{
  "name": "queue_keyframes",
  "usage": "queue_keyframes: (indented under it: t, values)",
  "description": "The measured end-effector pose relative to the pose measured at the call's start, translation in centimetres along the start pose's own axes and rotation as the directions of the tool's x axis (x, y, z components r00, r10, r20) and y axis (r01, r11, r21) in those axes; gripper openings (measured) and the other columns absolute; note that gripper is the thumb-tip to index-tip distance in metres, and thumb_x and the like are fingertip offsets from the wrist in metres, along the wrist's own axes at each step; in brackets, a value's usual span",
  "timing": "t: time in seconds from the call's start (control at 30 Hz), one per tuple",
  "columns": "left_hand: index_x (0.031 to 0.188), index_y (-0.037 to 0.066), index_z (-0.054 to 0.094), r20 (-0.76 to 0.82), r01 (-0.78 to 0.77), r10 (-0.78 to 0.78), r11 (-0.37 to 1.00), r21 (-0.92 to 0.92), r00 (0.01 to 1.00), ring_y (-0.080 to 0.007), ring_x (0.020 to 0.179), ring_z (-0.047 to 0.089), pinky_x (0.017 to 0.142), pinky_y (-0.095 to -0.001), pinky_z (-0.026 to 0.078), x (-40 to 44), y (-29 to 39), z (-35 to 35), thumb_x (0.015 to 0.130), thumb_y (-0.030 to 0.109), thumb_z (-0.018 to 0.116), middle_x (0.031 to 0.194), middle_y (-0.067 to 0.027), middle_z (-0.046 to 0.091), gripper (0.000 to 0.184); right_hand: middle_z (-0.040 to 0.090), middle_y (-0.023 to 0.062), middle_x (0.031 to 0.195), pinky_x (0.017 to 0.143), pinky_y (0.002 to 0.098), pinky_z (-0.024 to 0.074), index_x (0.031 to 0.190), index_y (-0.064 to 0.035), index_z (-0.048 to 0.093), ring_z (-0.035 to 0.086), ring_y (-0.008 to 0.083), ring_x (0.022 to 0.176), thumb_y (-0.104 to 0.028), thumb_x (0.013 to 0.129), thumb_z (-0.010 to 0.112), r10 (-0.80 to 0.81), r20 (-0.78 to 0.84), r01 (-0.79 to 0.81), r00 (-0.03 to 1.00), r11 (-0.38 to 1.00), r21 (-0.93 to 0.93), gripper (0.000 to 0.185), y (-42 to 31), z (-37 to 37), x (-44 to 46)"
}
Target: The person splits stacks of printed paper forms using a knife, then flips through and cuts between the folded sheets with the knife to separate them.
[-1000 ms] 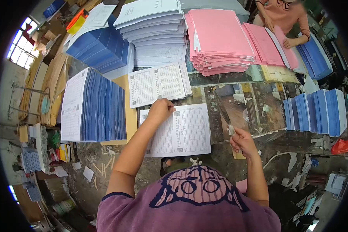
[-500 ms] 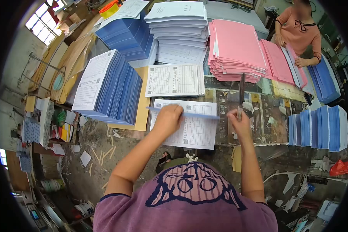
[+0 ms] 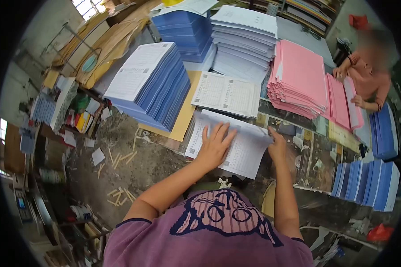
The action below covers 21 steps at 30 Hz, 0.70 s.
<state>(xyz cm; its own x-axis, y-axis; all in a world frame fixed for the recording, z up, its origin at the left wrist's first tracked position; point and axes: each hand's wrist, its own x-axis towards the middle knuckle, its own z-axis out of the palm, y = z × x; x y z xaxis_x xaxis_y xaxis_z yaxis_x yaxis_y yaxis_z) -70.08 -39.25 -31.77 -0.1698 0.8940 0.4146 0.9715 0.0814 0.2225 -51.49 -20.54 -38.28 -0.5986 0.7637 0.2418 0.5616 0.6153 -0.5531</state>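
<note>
A printed sheet (image 3: 245, 155) lies at the table's front edge, its top part lifted or folded over. My left hand (image 3: 216, 144) rests flat on it with the fingers spread. At the sheet's right corner is my right hand (image 3: 276, 144), its fingers closed; a knife-like tool was in it earlier, but what it grips now is hard to make out. Just behind the sheet sits a small pile of printed forms (image 3: 226, 93). To the left stands a tall stack of blue-edged forms (image 3: 160, 89) on brown paper (image 3: 187, 107).
White booklets (image 3: 245, 42), a second blue stack (image 3: 182, 35) and pink folders (image 3: 298, 75) stand at the back. Blue-edged bundles (image 3: 365, 182) stand at the right. A co-worker (image 3: 370, 80) handles pink folders at the back right. Wooden sticks (image 3: 120, 196) lie on the floor.
The camera view has turned. My left hand has opened and flattened on the sheet. My right hand has moved in to the sheet's corner, and the upright blade no longer shows.
</note>
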Motion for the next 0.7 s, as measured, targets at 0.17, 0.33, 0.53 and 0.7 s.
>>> queue_keyframes:
  t: [0.17,0.33,0.53,0.7]
  values:
    - [0.123,0.004,0.043,0.155,0.015,0.008,0.988,-0.152,0.988,-0.0350,0.122,0.034,0.098,-0.0570,0.024,0.1,0.0,2.8,0.075,0.019,0.062,0.128,-0.0192,0.038,0.054,0.067,0.0080,0.095,0.072,0.0249,0.0468,0.106,-0.0033,0.062,0.062,0.0179,0.079,-0.013,0.084,0.058,0.251,-0.062,-0.212,0.966,0.906,0.368,0.024,1.7,0.3,-1.1]
    - [0.120,0.002,0.046,0.192,0.004,0.035,0.980,-0.200,0.981,-0.0351,0.118,0.037,0.096,-0.0533,0.027,0.5,-1.3,8.0,0.076,0.025,0.062,0.124,-0.0199,0.041,0.052,0.068,0.0076,0.090,0.075,0.0239,0.0461,0.105,-0.0004,0.061,0.062,0.0159,0.081,-0.011,0.085,0.057,0.307,-0.043,-0.257,0.951,0.858,0.445,0.024,1.6,-0.4,-2.3]
    - [0.106,0.000,0.052,0.193,0.077,-0.050,0.987,-0.138,0.980,-0.0326,0.102,0.045,0.088,-0.0469,0.034,5.0,-3.8,9.4,0.077,0.026,0.061,0.107,-0.0178,0.049,0.040,0.068,0.0075,0.086,0.073,0.0245,0.0470,0.105,0.0008,0.061,0.063,0.0155,0.077,-0.012,0.085,0.056,0.288,-0.028,-0.241,0.957,0.848,0.472,0.024,0.9,-1.1,-3.3]
    - [0.096,0.001,0.055,0.271,0.111,-0.087,0.991,-0.074,0.959,-0.0298,0.090,0.047,0.083,-0.0424,0.036,5.9,-4.1,8.0,0.076,0.023,0.061,0.093,-0.0150,0.051,0.030,0.068,0.0081,0.086,0.073,0.0240,0.0464,0.105,0.0007,0.061,0.062,0.0150,0.078,-0.010,0.086,0.056,0.296,-0.013,-0.252,0.955,0.834,0.491,0.023,0.5,-1.7,-4.2]
